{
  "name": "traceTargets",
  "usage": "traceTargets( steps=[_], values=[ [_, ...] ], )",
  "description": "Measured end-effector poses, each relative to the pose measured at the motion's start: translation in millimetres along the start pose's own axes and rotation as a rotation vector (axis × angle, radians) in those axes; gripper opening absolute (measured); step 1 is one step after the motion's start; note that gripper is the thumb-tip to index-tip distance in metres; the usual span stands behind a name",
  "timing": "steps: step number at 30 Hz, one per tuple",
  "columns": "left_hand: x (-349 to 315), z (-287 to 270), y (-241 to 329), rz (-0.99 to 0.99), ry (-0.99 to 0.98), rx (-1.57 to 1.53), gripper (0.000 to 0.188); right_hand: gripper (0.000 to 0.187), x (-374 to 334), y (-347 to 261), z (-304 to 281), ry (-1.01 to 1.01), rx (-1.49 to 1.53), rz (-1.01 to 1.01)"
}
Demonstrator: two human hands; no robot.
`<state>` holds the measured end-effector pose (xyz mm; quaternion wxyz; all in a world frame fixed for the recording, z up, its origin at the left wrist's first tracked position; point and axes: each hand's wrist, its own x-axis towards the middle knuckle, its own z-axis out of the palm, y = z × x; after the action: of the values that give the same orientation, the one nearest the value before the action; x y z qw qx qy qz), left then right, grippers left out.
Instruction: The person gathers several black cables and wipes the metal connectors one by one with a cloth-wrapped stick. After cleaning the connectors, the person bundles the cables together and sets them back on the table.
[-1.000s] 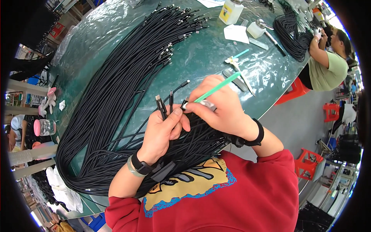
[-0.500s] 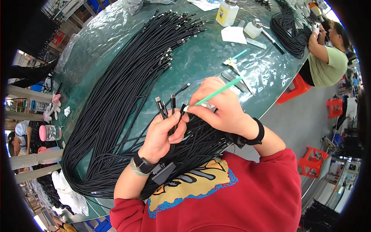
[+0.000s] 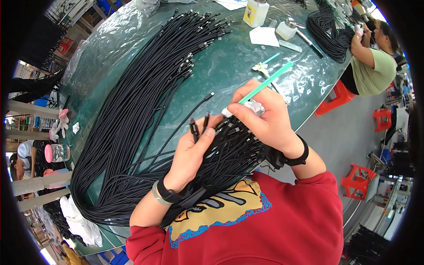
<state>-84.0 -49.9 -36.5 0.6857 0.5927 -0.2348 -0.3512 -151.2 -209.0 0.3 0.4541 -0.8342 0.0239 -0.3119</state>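
My left hand is closed round a few black USB cables, whose plug ends stick up past the thumb. Just right of it, my right hand pinches a thin green stick that slants up to the right. White wadding shows at the fingertips by the stick's lower end, and more white material is tucked in the palm. Below both hands lie many black cable ends. One loose cable plug rests on the green table just beyond my left hand.
A thick looped bundle of black cables covers the table's left half. Farther back stand a white bottle, a small dispenser bottle and white paper. A co-worker sits at the far right, near red stools.
My right hand with the green stick has moved right, away from the plugs. My left hand has turned, and the plugs in it have shifted slightly right and down.
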Motion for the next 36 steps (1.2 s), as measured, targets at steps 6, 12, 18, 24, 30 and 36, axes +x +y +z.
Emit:
traceTargets(
  steps=[6,12,18,24,30,36],
  values=[
    [1,-17,7,-0.172,-0.095,-0.544,0.029,0.008,-8,-2,-6,-0.04,0.06,0.082],
    [-2,-20,8,-0.195,-0.043,-0.364,0.028,0.008,-11,-1,-5,-0.023,0.164,0.196],
    [-3,-6,7,-0.115,0.072,-0.15,0.025,0.012,-10,3,8,-0.005,0.022,0.02],
    [-7,-2,7,-0.105,0.068,-0.063,0.023,0.015,-10,7,23,-0.069,-0.074,-0.194],
    [-5,-4,8,-0.136,0.084,-0.046,0.022,0.015,-10,5,22,0.004,-0.172,-0.262],
    [-6,-4,7,-0.121,0.124,-0.042,0.023,0.015,-7,10,17,0.006,-0.16,-0.161]
  ],
)
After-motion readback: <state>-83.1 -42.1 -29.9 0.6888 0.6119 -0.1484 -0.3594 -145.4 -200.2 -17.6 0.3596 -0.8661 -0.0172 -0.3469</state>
